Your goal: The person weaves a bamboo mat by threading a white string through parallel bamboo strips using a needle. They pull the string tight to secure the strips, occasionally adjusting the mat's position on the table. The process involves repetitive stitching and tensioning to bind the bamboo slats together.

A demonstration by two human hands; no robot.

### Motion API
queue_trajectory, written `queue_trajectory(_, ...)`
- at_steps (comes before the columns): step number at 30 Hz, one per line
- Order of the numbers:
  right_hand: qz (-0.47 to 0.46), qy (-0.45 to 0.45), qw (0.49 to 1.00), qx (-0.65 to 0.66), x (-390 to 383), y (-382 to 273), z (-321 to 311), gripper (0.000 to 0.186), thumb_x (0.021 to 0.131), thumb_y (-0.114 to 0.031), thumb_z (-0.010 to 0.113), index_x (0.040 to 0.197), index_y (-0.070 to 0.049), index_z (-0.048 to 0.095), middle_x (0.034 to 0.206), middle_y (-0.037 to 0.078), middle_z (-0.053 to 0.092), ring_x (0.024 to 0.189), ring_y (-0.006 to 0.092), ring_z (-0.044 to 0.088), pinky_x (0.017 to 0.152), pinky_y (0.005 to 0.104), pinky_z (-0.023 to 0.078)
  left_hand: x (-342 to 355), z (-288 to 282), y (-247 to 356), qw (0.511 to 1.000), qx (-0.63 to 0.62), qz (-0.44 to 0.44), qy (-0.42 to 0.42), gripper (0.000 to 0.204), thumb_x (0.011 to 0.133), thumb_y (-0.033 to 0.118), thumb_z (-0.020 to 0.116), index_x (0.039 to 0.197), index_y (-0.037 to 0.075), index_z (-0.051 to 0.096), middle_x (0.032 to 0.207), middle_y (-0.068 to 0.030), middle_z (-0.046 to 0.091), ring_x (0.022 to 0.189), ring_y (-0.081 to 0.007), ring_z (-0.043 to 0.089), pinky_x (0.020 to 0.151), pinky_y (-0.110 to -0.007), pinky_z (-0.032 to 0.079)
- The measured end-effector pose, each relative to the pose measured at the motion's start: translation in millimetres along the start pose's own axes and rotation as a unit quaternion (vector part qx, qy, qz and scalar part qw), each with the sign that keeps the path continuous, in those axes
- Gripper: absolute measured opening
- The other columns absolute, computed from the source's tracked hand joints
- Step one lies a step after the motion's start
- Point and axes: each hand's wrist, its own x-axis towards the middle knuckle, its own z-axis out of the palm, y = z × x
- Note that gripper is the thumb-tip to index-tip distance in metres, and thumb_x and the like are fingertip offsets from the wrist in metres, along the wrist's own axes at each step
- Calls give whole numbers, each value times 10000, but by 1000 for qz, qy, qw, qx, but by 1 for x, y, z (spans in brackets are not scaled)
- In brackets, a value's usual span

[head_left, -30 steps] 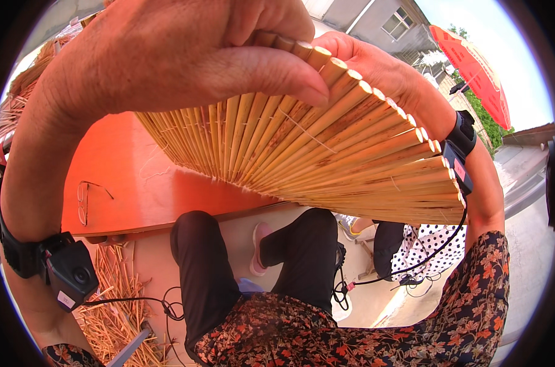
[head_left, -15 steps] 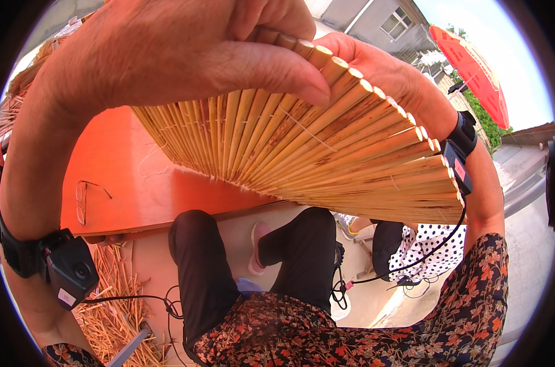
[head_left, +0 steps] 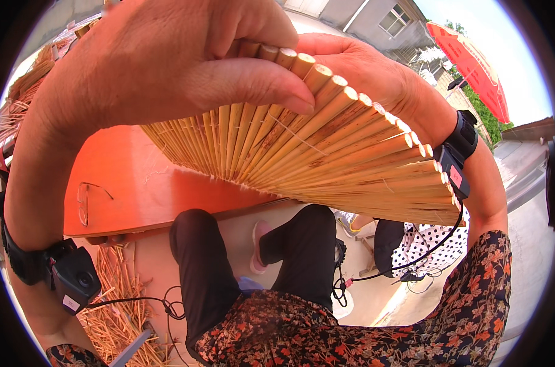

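Observation:
A reed mat (head_left: 290,144), made of many tan stalks bound side by side with thin thread, is held up in front of me and fans out in a curve. Its round cut stalk ends face up and to the right. My left hand (head_left: 222,70) is closed on the upper edge, with the thumb lying across the near face of the stalks. Beyond the same edge, my right hand (head_left: 366,64) is bent round the far side of the mat. Most of its fingers are hidden behind the stalks.
An orange-red table (head_left: 124,183) stands beneath, with eyeglasses (head_left: 85,202) on it. Loose straw (head_left: 115,293) covers the ground at lower left. Black cables (head_left: 167,306) run from the wrist devices. Near the right, a person in polka-dot cloth (head_left: 427,244) sits close by. A red umbrella (head_left: 473,70) stands behind.
Both hands and the mat's upper edge have shifted slightly left and down. The grip on the mat looks the same.

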Motion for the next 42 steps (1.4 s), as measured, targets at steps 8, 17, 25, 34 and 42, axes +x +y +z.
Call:
queue_trajectory(8,6,309,951,-30,-57,3,-77,313,957,-183,617,1236,-42,638,858,36,660,682,91,599,639,221,492,-12,4,-11,993,15,-113,22,250,864,169,746,828,-47,626,620,-26,462,567,-96,421,522,-287,351)
queue_trajectory(17,-220,292,868,-336,-107,46,27,130,934,-127,627,958,-5,665,878,97,675,743,240,656,669,307,510,14,19,-33,971,27,-234,-45,329,942,267,684,831,-33,612,671,22,467,619,-45,397,541,-263,361)
queue_trajectory(25,-137,358,890,-246,-105,150,81,227,913,-132,644,1111,-21,639,1038,147,625,992,322,609,848,374,487,3,37,10,965,142,-220,23,321,902,293,707,868,-26,686,575,-63,455,538,-129,403,524,-323,356)
queue_trajectory(34,-154,385,910,-26,-48,163,76,234,977,-169,567,1147,-21,631,1118,74,638,1069,197,584,912,319,458,2,59,85,904,113,-406,72,238,932,190,643,992,-37,681,692,-88,518,601,-141,467,583,-311,403)
queue_trajectory(42,-169,221,831,481,-36,115,114,249,985,-209,622,1114,-1,667,1038,40,694,976,105,636,909,268,481,-7,80,112,906,195,-364,96,141,935,91,628,973,-43,650,731,-96,525,615,-176,510,575,-294,394)
